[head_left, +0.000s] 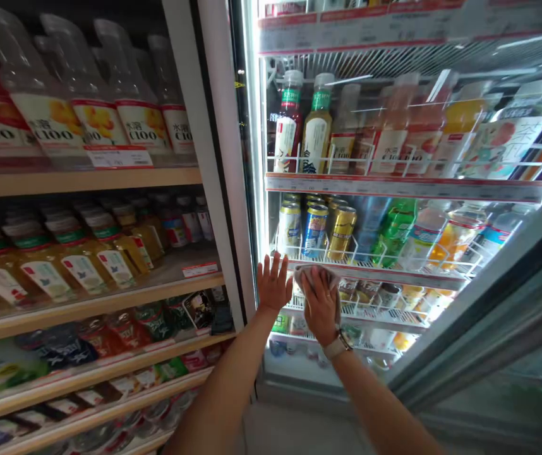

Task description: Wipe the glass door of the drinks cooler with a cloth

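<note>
While crumpled grayish-brown cloth (333,278) is held under right hand (319,308), fingers nearly straight, left hand (273,289) is seen bare, fingers spread.

Got shelves (62,183) on the left, fridge (299,390) on the right! Inside, see bottles (318,136) on a rack (394,188), cans (315,229) below them; just under those, spot cloth (332,278) beneath right hand (319,306), with left hand (273,285) to its left.
</note>
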Tool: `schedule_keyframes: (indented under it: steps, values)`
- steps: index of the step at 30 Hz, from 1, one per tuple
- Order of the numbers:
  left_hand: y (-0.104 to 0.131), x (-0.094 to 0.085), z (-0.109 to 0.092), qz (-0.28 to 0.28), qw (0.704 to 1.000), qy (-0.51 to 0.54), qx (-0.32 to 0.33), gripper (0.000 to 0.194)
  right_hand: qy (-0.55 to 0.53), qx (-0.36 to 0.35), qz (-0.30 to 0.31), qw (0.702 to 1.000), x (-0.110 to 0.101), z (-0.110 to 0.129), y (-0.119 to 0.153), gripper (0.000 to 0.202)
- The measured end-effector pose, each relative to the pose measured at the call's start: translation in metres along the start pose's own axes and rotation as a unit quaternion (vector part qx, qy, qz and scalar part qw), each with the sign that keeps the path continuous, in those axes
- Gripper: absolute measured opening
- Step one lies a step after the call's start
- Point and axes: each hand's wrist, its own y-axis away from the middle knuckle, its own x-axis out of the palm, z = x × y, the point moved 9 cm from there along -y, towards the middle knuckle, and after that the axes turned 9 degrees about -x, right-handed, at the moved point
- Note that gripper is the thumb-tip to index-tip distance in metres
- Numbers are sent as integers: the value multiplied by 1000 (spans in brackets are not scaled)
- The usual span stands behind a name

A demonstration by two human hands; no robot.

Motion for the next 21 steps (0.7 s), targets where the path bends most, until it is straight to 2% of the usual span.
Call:
schedule_keyframes:
  steps: [3, 6, 9, 14, 16, 18, 21]
  values:
    - [1, 3, 2, 16, 1000, 9, -6, 62, -14, 8, 7, 1000, 18, 14, 49, 77]
    - [2, 5, 4, 23, 1000, 7, -11, 62, -14, 15, 6, 1000, 24, 20, 67, 77]
    - [1, 2, 2, 7, 1000, 6, -5, 60, -21, 1, -2, 1000, 16, 17, 41, 79]
    - [0, 0, 2, -4, 1000, -4, -5, 60, -22, 23, -68, 997, -22, -7, -45, 73]
    - [1, 2, 3, 0, 1000, -6, -6, 60, -25, 36, -88, 995, -32, -12, -65, 71]
    - [2, 3, 4, 4, 1000, 2, -7, 60, -13, 35, -96, 995, -33, -11, -65, 71]
    - [1, 1, 4, -2, 1000, 10, -7, 61, 14, 29, -67, 997, -17, -4, -30, 71]
